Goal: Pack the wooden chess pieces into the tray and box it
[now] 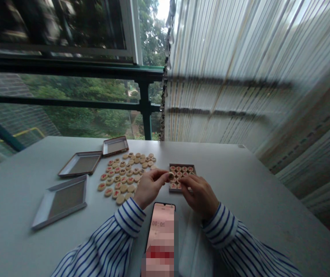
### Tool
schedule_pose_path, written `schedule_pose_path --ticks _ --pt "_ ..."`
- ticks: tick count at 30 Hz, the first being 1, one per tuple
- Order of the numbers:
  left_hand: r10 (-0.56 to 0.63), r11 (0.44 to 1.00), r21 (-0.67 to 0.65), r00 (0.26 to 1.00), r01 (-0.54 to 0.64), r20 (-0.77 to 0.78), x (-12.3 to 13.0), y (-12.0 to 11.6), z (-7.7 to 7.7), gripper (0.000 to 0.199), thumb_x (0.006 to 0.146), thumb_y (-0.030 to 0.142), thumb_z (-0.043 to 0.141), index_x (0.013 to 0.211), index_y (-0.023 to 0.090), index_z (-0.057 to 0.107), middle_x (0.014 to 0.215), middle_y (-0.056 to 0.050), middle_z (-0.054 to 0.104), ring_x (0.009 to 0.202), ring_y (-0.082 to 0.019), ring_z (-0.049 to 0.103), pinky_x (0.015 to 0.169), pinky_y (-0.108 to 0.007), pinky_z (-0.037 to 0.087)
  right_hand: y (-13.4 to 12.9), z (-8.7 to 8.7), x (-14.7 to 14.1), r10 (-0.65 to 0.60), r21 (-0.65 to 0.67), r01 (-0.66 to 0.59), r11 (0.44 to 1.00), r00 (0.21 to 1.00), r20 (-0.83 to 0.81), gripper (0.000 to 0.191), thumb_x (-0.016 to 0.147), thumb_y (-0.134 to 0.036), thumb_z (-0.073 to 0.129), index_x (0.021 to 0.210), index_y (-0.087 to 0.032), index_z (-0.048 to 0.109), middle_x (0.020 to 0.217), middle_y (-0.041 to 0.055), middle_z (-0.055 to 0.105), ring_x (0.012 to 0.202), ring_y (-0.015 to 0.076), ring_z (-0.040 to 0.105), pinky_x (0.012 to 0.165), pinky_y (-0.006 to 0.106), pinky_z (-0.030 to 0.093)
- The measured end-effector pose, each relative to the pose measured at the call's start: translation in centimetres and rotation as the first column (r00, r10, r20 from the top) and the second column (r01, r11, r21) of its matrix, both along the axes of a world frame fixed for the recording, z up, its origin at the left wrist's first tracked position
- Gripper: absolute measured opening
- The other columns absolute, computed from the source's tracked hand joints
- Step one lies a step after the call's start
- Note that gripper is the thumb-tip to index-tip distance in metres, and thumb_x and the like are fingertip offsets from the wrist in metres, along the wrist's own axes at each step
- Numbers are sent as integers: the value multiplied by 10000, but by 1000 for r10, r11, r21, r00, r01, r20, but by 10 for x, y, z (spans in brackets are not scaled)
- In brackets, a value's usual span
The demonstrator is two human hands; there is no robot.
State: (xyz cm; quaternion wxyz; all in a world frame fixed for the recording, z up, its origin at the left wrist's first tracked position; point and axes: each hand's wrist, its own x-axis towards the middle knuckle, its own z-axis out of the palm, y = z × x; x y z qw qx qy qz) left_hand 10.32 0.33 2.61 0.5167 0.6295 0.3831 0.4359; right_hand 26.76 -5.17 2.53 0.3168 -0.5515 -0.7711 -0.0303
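Grey box (182, 165) holds discs (178, 169); left fingers (162, 179) pinch another disc (171, 176), right fingers (185, 182): grip unclear.

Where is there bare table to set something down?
Widest: table right of the right hand and piece box. Smaller: between the nearest open tray and left sleeve. Crowded: loose pieces between the open trays and left hand.

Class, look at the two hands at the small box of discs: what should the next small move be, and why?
Probably the left hand should lower its pinched disc toward the box: the disc is at the box's left side, and the box holds rows of discs. Whether a free spot lies under the right hand is hidden.
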Motion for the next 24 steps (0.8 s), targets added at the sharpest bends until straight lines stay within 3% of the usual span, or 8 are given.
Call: schedule_pose_path --ticks 7,17,24 --pt "6 993 -119 997 2 71 11 -3 -5 266 709 344 596 828 109 635 744 -81 668 705 -170 623 622 -272 495 1 1 1 -18 45 19 999 999 -34 170 809 -195 459 933 -184 575 811 51 616 773 157 554 699 279 409" --pt "28 963 -267 968 42 251 16 -8 -15 265 682 303 639 871 117 639 747 -58 672 677 -139 622 628 -242 489 2 -3 2 22 -8 -23 1000 999 -33 277 801 -258 497 1069 -196 528 901 64 602 837 174 541 736 310 419" --pt "16 954 -290 950 79 313 19 -11 -18 244 673 296 652 855 133 650 793 -50 678 680 -129 617 638 -238 496 3 -4 3 27 -5 -27 1000 998 -56 270 795 -276 518 1050 -191 542 908 71 603 850 179 545 750 318 426"
